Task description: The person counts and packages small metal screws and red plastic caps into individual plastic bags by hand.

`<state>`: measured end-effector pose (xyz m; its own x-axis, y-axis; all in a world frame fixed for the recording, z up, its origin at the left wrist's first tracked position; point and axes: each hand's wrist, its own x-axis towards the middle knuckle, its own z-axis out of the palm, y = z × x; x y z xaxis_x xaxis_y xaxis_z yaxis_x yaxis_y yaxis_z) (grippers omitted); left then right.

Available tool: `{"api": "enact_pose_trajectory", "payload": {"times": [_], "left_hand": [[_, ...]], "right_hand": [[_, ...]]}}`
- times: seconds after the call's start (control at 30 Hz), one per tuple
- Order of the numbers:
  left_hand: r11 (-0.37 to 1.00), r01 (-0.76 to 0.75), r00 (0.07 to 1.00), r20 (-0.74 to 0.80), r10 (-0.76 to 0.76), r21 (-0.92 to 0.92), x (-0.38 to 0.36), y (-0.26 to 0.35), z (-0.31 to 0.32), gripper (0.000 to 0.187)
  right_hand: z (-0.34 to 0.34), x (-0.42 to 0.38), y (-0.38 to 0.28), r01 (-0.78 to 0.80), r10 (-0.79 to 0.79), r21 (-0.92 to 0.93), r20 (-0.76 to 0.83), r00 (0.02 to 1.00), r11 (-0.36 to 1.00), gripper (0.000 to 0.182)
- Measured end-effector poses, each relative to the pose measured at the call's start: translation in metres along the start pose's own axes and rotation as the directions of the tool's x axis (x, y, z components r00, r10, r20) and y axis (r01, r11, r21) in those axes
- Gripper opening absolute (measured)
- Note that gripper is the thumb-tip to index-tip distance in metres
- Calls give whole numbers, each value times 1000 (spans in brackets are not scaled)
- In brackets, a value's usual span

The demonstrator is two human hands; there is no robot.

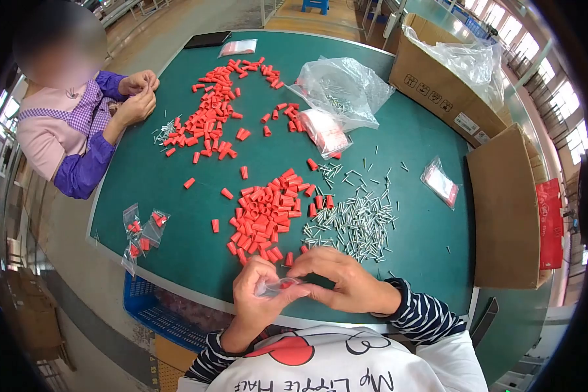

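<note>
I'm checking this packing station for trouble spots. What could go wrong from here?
The left hand holds a clear bag, with the right hand beside it, at the near edge of the table; a dropped piece might fall off.

The red caps meet the metal pieces along one side, so strays could get mixed.

The filled bags lie near the edge by a blue basket; a nudge might send one over.

With us at our bench's (pixel 431 235) six o'clock edge, bagged caps (pixel 144 244) lie at eight, a far cap heap (pixel 214 108) at ten, a carton (pixel 431 81) at two, screws (pixel 356 227) at five, beside a near cap heap (pixel 266 215).
</note>
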<state>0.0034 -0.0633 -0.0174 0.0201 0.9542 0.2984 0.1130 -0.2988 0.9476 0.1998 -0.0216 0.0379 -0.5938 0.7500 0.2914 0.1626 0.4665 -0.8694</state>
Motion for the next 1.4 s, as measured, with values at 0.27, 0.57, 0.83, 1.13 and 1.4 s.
{"api": "enact_pose_trajectory", "payload": {"times": [0.27,0.57,0.83,1.13,1.4], "left_hand": [[994,96,995,-15,-97,-52,17,28,-1,15],[994,3,1000,14,-5,111,18,30,-3,10],[997,68,997,24,-69,19,24,37,5,10],[989,133,989,77,-128,-65,11,15,-2,21],[521,476,808,118,-578,-709,15,17,-4,31]], "right_hand": [[-8,-2,2,-136,157,236,-76,985,962,9],[-5,-2,5,-149,189,224,-165,968,963,10],[-9,0,4,-89,99,71,-148,984,994,6],[-4,7,-8,-156,176,137,-144,974,978,4],[-3,41,-1,-152,344,458,-373,862,876,9]]}}
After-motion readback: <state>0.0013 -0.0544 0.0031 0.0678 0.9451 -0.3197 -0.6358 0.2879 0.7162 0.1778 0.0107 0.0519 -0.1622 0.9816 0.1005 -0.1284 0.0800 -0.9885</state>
